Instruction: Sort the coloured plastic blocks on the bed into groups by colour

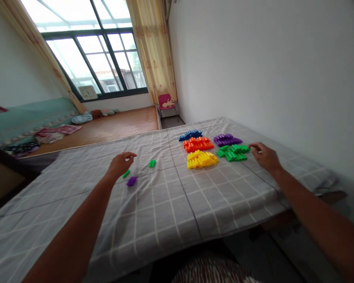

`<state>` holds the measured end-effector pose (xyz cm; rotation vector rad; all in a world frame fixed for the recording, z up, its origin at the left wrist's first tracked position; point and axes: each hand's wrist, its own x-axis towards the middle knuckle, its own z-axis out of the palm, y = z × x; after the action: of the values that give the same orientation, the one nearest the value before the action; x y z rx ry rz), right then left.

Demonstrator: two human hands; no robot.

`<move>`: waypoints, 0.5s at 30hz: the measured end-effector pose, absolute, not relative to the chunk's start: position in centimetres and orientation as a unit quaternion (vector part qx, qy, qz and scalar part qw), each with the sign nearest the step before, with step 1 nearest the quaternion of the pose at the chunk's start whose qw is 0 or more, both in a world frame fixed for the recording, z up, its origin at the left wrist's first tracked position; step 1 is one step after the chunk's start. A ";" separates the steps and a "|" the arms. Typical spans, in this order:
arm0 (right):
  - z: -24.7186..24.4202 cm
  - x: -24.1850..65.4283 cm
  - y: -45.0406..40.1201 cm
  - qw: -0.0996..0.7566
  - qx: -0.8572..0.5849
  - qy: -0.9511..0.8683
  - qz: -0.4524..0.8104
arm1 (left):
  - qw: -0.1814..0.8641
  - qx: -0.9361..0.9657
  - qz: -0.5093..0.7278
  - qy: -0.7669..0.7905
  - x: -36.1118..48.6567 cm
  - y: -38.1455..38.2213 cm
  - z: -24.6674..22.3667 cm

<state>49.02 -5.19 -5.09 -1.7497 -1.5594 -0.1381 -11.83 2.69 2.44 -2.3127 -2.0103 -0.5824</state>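
Observation:
My left hand (122,163) hovers over the left part of the cloth, thumb and fingers bent together in a pinch; whatever is between them, if anything, cannot be made out. Just below it lies a small green plastic piece (126,173), with a purple piece (131,181) nearer to me. Two green pieces (152,163) lie side by side to its right. My right hand (264,155) is at the right edge of a pile of green pieces (233,153), fingertips closed together beside it. Any piece in those fingertips is too small to tell.
Left of and behind the green pile are yellow (202,159), orange (197,144), blue (190,135) and purple piles (227,139). A grey checked cloth (165,204) covers the table. A white wall (253,59) runs along the right; a pink chair (165,100) stands behind.

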 end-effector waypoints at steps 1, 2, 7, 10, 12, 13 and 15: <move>-4.5 48.4 -4.6 0.372 -0.680 -0.629 -0.062 | 0.014 -0.730 -0.192 -0.656 -12.9 2.6 1.9; -3.9 47.8 -3.9 0.348 -0.671 -0.651 -0.068 | 0.015 -0.722 -0.201 -0.662 -13.6 2.5 1.3; -1.6 44.7 -0.1 0.146 -0.682 -0.712 -0.087 | 0.000 -0.696 -0.272 -0.664 -14.7 1.7 -2.1; -1.2 43.3 1.4 0.060 -0.723 -0.682 -0.093 | -0.028 -0.701 -0.269 -0.659 -15.3 1.3 -3.4; -1.2 42.6 2.0 0.036 -0.732 -0.675 -0.089 | -0.034 -0.709 -0.263 -0.654 -15.9 1.2 -3.7; -1.2 42.3 2.1 0.029 -0.736 -0.671 -0.087 | -0.031 -0.710 -0.264 -0.653 -16.1 1.2 -3.7; -1.3 41.7 2.4 0.021 -0.745 -0.662 -0.083 | -0.025 -0.706 -0.269 -0.655 -16.4 1.2 -3.6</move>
<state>41.72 2.41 -1.29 -2.3099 -2.0521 -0.2562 -16.41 1.17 -3.57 -2.2532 -2.0909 -0.8604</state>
